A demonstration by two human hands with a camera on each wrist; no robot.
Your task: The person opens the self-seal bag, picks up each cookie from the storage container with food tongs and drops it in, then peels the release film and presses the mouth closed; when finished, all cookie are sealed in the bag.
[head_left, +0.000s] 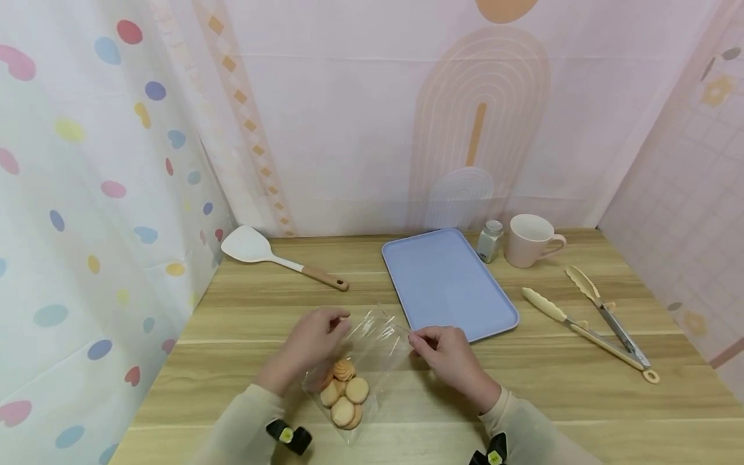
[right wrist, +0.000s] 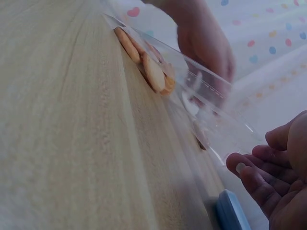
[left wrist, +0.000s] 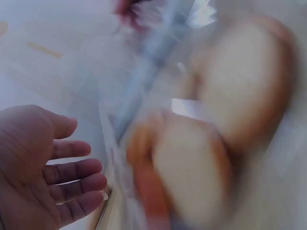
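Note:
A clear plastic bag lies slanted on the table, with several round cookies and a swirled cookie gathered at its lower end. My right hand pinches the bag's upper right corner between thumb and fingers. On the other side, my left hand is beside the bag's left edge. The left wrist view shows that left hand with its fingers loosely extended and nothing in the palm. Cookies look large and blurred there. In the right wrist view the bag's edge reaches the right hand's fingertips.
Behind the bag lies a blue tray. A white spatula with a wooden handle is at the back left. To the right are a small glass jar, a pink mug and spread tongs. Curtains border the wooden table.

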